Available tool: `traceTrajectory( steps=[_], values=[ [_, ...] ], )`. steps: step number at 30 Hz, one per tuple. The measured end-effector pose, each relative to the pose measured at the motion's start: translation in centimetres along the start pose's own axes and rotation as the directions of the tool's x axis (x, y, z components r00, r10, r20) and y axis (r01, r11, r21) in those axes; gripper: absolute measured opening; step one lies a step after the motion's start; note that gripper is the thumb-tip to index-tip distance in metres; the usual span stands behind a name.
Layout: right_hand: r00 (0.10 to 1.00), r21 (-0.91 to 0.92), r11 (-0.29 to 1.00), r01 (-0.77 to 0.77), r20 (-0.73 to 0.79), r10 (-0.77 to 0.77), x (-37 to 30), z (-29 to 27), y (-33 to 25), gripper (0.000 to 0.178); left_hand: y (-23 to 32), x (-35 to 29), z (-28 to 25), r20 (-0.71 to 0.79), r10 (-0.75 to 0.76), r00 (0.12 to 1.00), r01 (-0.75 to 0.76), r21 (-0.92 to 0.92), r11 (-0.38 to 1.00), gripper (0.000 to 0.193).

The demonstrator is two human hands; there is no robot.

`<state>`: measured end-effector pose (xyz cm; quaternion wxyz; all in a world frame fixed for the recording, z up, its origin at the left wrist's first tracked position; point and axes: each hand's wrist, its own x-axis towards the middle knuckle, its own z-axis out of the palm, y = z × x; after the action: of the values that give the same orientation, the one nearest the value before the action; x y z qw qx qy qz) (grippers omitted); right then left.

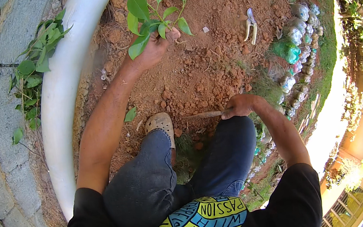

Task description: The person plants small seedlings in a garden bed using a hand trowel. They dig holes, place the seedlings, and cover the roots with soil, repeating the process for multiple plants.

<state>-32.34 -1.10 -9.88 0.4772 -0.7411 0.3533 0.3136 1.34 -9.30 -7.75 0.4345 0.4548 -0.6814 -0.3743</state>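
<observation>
My left hand (pixel 153 52) reaches forward and pinches the stem of a leafy green seedling (pixel 149 26) just above the reddish soil. Whether the stem's lower end is in the ground, I cannot see, since the fingers hide it. Close to my right knee, my right hand (pixel 240 105) is closed around a narrow, soil-coloured blade-like tool (pixel 203 115). The tool points left, low over the loose soil, and its handle is hidden in the fist. Pruning shears (pixel 250 25) with pale handles lie on the dirt ahead and to the right.
A thick white pipe (pixel 61 98) curves along the left, beside a grey block wall (pixel 8 105) and a leafy vine (pixel 31 83). Stuffed plastic bottles (pixel 295 35) edge the bed on the right. My shoe (pixel 160 128) rests on the soil between my hands.
</observation>
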Motion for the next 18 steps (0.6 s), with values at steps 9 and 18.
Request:
traceTrajectory(
  steps=[9,18],
  values=[
    [0.928,0.034,0.995,-0.091,-0.359,0.097,4.7,-4.9,2.5,0.058,1.4,0.1,0.0,0.100,-0.308,0.946,0.307,0.031,0.951,0.020],
    [0.999,-0.151,0.988,-0.024,-0.046,0.018,2.4,-3.6,1.2,0.064,0.5,-0.1,0.5,0.090,-0.239,0.967,0.244,-0.040,0.969,0.017]
  ],
)
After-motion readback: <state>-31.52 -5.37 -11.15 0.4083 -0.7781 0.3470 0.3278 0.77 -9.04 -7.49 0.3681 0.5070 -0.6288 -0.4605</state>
